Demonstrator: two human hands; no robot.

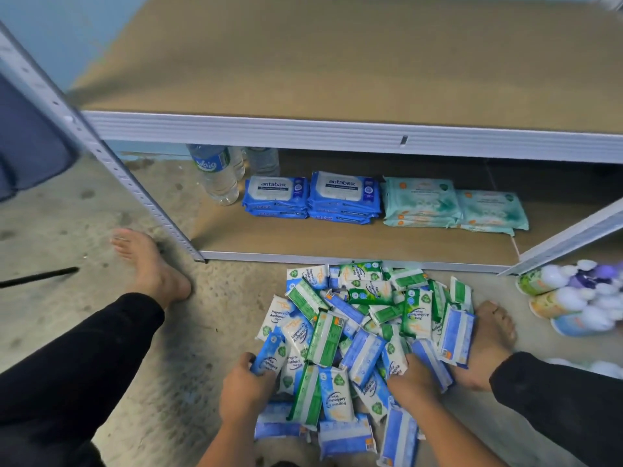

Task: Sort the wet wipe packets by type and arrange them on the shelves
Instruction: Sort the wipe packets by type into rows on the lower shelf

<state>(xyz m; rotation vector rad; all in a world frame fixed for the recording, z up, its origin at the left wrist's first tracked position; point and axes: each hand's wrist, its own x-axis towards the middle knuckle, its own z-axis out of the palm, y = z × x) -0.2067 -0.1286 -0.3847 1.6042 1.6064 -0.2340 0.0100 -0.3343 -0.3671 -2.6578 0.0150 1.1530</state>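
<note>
**Wet wipe sorting at a low shelf unit: large packs shelved, small packets still unsorted**

A stained grey concrete floor [101,230] and a pale blue wall frame a grey metal shelf unit with brown fibreboard decks. On the lower fibreboard shelf [337,241] stand two stacks of blue "antabax" wipe packs [342,197], side by side, and just to their right two stacks of mint-green wipe packs [421,202]. These two types appear done. A clear plastic water bottle [217,173] stands at the left end of the row. The upper fibreboard shelf [337,62] carries no packets in the visible part.

What is left lies on the floor in front of the unit: a mixed heap of small green-and-white and blue-and-white wipe packets [364,325], between the person's bare feet. The left hand [244,387] grips one blue-and-white packet [269,355] at the heap's near-left edge. The right hand [413,385] is pushed into the heap; its fingers are buried among packets, so whether it holds one cannot be told.

At the right edge, white-capped spray containers [569,298] are blurred and partly cut off. The print on the mint-green packs is illegible.
</note>
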